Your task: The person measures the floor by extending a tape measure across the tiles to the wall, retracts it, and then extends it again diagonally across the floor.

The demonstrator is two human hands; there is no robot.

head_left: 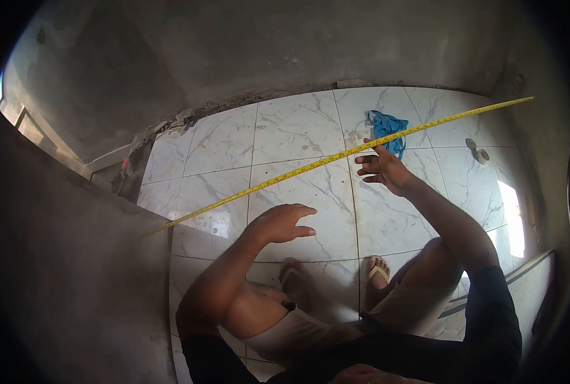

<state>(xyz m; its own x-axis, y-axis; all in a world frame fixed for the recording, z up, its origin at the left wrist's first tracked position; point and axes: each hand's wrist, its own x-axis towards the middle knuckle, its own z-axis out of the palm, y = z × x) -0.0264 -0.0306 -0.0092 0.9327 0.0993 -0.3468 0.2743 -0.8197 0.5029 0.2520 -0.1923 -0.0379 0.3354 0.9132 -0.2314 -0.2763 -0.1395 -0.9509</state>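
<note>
A yellow measuring tape stretches diagonally over the tiled floor, from the wall at the left to the wall at the right. My left hand is held below the tape, thumb and fingers apart, with nothing in it. Close under the tape's right half is my right hand, its fingers spread. The index fingertip meets the tape's lower edge in the view; whether it presses on it I cannot tell. A crumpled blue cloth lies on the tiles behind the tape, just beyond my right hand.
White marbled tiles cover the floor. Bare grey walls rise at the back and sides, with broken rubble along the floor's far left edge. Two small round items lie at the right. My sandalled feet stand on the tiles.
</note>
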